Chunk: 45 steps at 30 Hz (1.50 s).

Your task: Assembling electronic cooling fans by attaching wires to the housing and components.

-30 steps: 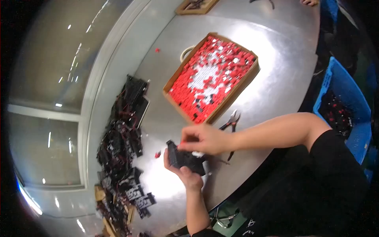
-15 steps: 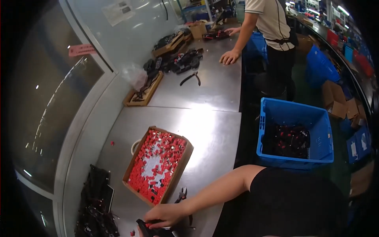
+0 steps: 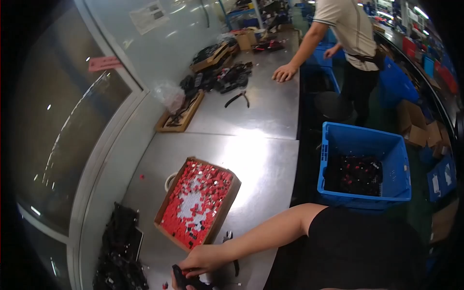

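Note:
At the lower edge, a black plastic part (image 3: 179, 277) is held over the steel table. Fingers of my left hand (image 3: 174, 282) show beside it, closed around it; the rest of that hand is out of view. My right hand (image 3: 199, 259) bends over the same part with its fingers closed. A small red piece (image 3: 185, 272) shows at its fingertips, mostly covered. Just beyond stands a shallow cardboard tray (image 3: 223, 212), spread with many small red pieces and a few dark ones. Cutting pliers (image 3: 228, 236) lie partly under my right forearm.
Black parts (image 3: 118, 246) are heaped at the left by the wall. A blue crate (image 3: 362, 199) with black and red parts stands right of the table (image 3: 263, 166). Farther off are more pliers (image 3: 238, 98), black parts (image 3: 232, 77) and a co-worker's hand (image 3: 285, 72) resting on the tabletop.
The view has shifted slightly, and both hands stay at the black part. The co-worker's other hand has left the red and black items on the far table and now hangs beside the body.

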Each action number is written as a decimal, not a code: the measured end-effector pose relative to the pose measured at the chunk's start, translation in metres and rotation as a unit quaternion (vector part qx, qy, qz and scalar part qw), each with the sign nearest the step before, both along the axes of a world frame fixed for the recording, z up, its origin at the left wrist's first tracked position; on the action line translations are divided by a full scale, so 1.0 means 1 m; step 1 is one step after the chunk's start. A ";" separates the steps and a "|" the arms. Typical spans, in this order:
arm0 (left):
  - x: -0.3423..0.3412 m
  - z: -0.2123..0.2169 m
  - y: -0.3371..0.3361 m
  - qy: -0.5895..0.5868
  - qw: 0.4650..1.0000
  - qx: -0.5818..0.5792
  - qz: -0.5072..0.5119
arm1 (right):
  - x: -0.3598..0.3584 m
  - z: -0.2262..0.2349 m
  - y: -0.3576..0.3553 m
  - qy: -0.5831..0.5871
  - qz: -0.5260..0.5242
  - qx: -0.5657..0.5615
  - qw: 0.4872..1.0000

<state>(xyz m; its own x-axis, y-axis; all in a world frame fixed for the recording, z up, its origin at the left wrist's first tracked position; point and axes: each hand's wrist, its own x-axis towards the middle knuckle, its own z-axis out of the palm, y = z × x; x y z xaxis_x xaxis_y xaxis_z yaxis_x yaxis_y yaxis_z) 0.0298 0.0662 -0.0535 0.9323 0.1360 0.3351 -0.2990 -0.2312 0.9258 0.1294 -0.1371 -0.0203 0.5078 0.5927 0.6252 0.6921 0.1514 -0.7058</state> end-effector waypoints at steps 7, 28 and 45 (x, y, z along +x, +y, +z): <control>-0.003 0.025 -0.003 0.042 0.992 -0.110 -0.049 | 0.005 -0.010 0.009 -0.049 -0.066 -0.062 0.995; -0.005 0.081 0.011 0.098 0.936 0.324 -0.099 | 0.031 -0.005 0.000 -0.230 -0.118 -0.147 0.955; -0.001 0.073 -0.003 0.048 0.872 0.475 -0.103 | 0.055 0.000 -0.022 -0.112 0.059 -0.194 0.973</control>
<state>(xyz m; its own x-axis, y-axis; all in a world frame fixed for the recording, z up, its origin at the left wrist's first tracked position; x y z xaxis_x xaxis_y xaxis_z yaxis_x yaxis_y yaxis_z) 0.0288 0.0628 0.0191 0.9344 -0.3339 0.1240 -0.3558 -0.8590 0.3681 0.1841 -0.1587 -0.0198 0.2994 0.8518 0.4300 0.8288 -0.0089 -0.5595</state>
